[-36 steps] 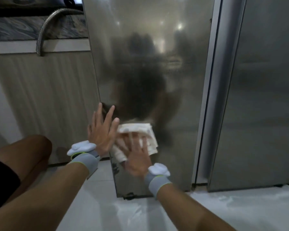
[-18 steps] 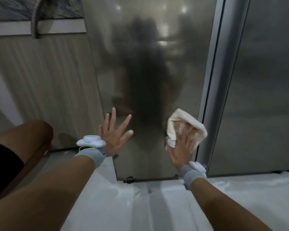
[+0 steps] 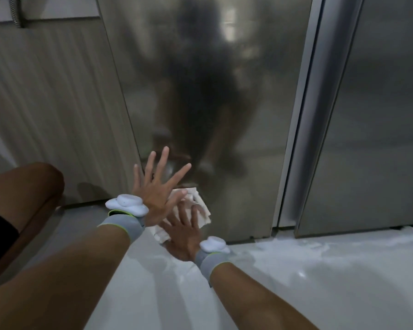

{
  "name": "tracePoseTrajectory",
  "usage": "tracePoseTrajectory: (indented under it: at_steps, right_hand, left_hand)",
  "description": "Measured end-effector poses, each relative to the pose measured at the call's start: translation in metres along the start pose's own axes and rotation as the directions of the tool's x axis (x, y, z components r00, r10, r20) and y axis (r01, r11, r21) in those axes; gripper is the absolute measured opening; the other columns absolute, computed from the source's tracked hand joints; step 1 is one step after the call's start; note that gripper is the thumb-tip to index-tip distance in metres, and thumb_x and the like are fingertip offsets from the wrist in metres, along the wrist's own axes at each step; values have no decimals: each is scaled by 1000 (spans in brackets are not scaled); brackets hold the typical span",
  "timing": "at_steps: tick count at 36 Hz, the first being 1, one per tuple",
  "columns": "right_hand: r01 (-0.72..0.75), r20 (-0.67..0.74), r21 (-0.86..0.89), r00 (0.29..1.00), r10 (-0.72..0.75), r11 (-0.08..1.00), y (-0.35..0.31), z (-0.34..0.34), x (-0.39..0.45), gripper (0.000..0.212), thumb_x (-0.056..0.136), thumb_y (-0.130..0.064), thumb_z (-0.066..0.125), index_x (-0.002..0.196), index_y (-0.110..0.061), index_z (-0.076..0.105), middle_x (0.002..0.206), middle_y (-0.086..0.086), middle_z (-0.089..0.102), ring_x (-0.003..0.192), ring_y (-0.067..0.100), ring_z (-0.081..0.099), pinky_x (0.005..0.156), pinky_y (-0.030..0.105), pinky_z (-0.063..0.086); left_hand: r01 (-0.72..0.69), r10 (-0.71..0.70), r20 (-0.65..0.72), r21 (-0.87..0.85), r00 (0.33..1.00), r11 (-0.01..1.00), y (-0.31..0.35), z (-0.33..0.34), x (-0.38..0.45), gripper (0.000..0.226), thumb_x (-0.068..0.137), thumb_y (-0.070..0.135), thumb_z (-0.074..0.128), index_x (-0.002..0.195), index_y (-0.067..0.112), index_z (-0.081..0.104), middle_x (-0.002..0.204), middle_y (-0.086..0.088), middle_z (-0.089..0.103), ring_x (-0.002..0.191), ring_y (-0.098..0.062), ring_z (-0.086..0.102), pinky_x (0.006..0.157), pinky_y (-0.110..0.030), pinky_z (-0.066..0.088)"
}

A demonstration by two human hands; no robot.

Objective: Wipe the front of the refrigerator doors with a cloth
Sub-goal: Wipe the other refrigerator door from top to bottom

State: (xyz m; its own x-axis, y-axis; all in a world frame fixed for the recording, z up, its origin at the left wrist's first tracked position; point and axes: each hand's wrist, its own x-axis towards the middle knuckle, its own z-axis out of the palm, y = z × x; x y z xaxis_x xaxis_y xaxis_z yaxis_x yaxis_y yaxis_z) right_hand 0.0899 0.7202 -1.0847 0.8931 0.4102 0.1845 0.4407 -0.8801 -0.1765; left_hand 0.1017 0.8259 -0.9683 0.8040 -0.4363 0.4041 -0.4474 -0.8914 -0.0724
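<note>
A pale tiled floor (image 3: pixel 296 270) runs up to the foot of a steel refrigerator, with a wood-grain cabinet panel (image 3: pixel 53 110) just beside it on the left. Two doors show: the left door (image 3: pixel 212 91), which mirrors a dark blurred figure, and the right door (image 3: pixel 379 115), parted by a vertical trim strip (image 3: pixel 303 129).

One cloth (image 3: pixel 200 210), white and folded, lies low on the left door near its bottom edge. The right hand (image 3: pixel 184 236) presses it flat against the steel, fingers spread over it rather than clenched around it. The left hand (image 3: pixel 156 189) is released and splayed, holding nothing, near the door's left edge and partly overlapping the cloth; whether its palm touches the steel I cannot tell. Each wrist wears one grey band with a white pod, two in all.

To do this stroke well, I judge the palm should keep even pressure, carry the cloth in overlapping passes down to the bottom edge and out to both side edges, and keep the bare hand from printing wiped steel. The right door probably awaits its turn.
</note>
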Motion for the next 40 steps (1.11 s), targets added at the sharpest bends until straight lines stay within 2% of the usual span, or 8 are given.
tracePoseTrajectory:
  at_steps: [5, 9, 11, 14, 21, 27, 31, 40]
  right_hand:
    - [69, -81, -95, 994, -77, 993, 24, 1, -15, 66, 84, -39, 40, 147, -37, 23, 159, 8, 21, 145, 42, 7, 103, 62, -18]
    - [-288, -235, 31, 929, 287, 957, 57, -7, -42, 73, 70, -39, 38, 142, -31, 25, 147, 19, 42, 133, 53, 33, 112, 67, 6]
    - [-400, -339, 153, 837, 428, 904, 78, -11, -51, 73, 72, -38, 35, 143, -26, 22, 154, 22, 23, 138, 52, 19, 113, 64, 7]
    - [-486, -370, 464, 653, 661, 740, 98, -9, -59, 73, 93, -35, 36, 150, -30, -9, 155, 8, -28, 144, 33, -23, 118, 54, -6]
    - [-381, -20, 910, 359, 933, 166, 75, -8, -53, 82, 96, -32, 47, 148, -32, -17, 158, -1, -25, 149, 24, -5, 119, 49, 12]
    - [-537, 209, 834, 520, 828, 127, 20, -2, -42, 76, 97, -31, 44, 151, -13, -7, 161, 8, 1, 146, 25, 15, 117, 32, 15]
    - [-605, 442, 777, 722, 533, 174, -14, -11, -36, 51, 97, -39, 44, 138, -9, 44, 140, 18, 49, 121, 28, 50, 97, 29, 37]
    - [-490, 295, 826, 797, 526, 279, -24, -93, -26, 55, 80, -46, 54, 121, -10, 60, 121, 13, 65, 109, 30, 61, 96, 35, 46]
  left_hand:
    - [-9, 9, 29, 19, 1000, 1000, -5, 2, -3, 62, 84, 69, 6, 144, 57, -4, 155, 7, -33, 145, -25, -25, 113, -62, 0]
    - [-26, 21, 89, 59, 996, 998, -9, 5, -7, 64, 80, 71, 2, 142, 59, -8, 153, 9, -37, 144, -24, -28, 114, -62, 1]
    - [-43, 36, 126, 53, 991, 998, -10, 5, -6, 65, 78, 72, 1, 141, 59, -10, 151, 9, -40, 143, -26, -30, 113, -62, -1]
    - [-58, 49, 123, 77, 991, 995, -10, 3, -7, 66, 77, 71, 1, 141, 60, -10, 153, 8, -37, 145, -27, -26, 114, -62, 2]
    - [-52, 38, 215, 62, 976, 997, -6, -10, -11, 69, 73, 73, 1, 140, 61, -8, 157, 9, -27, 147, -26, -17, 114, -61, 4]
    - [-63, 51, 354, 21, 934, 998, -4, -19, -16, 68, 79, 70, 15, 145, 54, 13, 160, 6, 1, 148, -23, 0, 115, -51, 18]
    - [11, 11, 486, -41, 874, 999, 0, -31, -19, 69, 82, 67, 21, 143, 37, 37, 151, 2, 37, 141, -24, 26, 114, -38, 26]
    - [311, -165, 577, -163, 800, 936, -7, -47, -27, 68, 94, 62, 24, 150, 24, 27, 156, -5, 32, 142, -26, 31, 115, -31, 19]
